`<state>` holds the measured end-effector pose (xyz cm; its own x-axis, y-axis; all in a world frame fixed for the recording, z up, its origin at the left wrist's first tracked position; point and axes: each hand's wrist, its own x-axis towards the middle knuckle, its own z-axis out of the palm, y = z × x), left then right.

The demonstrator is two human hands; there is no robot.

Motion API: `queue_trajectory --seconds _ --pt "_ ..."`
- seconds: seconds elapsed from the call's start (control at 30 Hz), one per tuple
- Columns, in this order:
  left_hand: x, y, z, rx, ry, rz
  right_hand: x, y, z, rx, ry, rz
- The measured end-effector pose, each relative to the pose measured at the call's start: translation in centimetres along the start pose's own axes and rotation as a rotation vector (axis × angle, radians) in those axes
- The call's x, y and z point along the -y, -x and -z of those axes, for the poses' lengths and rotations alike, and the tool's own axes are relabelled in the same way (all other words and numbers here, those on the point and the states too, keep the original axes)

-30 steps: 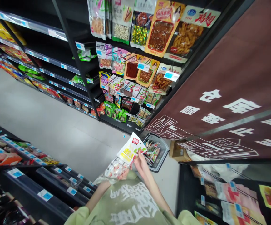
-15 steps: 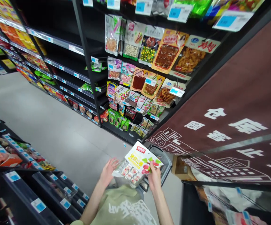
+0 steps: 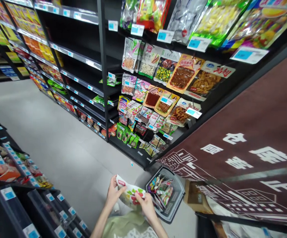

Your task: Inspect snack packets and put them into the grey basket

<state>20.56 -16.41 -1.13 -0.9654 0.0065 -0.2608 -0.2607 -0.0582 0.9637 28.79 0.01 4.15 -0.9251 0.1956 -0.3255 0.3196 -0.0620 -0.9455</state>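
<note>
Low in the view, both my hands hold a white snack bag printed with red and green fruit. My left hand grips its left edge with fingers closed. My right hand pinches its right side from below. Just right of the bag, a grey shopping basket filled with snack packets stands on the floor. My green sleeves and shirt show at the bottom edge.
Black shelving with hanging snack packs and blue price tags rises ahead. A brown banner with white characters fills the right. A cardboard box sits beside the basket. Low shelves stand at left across the grey floor aisle.
The view has tilted upward, showing higher shelves. The snack bag has dropped lower and closer to my body, and my left hand has closed on its left edge.
</note>
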Motion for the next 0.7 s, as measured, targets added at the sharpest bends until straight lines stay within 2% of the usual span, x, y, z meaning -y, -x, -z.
queue_trajectory --seconds 0.13,0.23,0.4,0.53,0.7 --pt "0.8 -0.3 0.9 -0.047 -0.091 -0.071 0.5 -1.2 -0.4 0.053 0.146 0.003" --pt "0.2 -0.5 1.1 -0.121 -0.132 -0.078 0.7 -2.3 -0.7 0.059 0.26 0.038" --pt "-1.2 -1.9 1.5 -0.232 -0.095 -0.011 0.8 -4.3 -1.8 0.041 0.354 0.059" --pt "-2.4 -3.5 2.2 -0.285 -0.092 0.045 1.3 -6.0 -3.1 0.004 0.323 0.038" --pt "-3.7 -5.1 2.8 -0.314 -0.134 0.01 3.3 -8.1 -4.8 0.09 0.176 0.023"
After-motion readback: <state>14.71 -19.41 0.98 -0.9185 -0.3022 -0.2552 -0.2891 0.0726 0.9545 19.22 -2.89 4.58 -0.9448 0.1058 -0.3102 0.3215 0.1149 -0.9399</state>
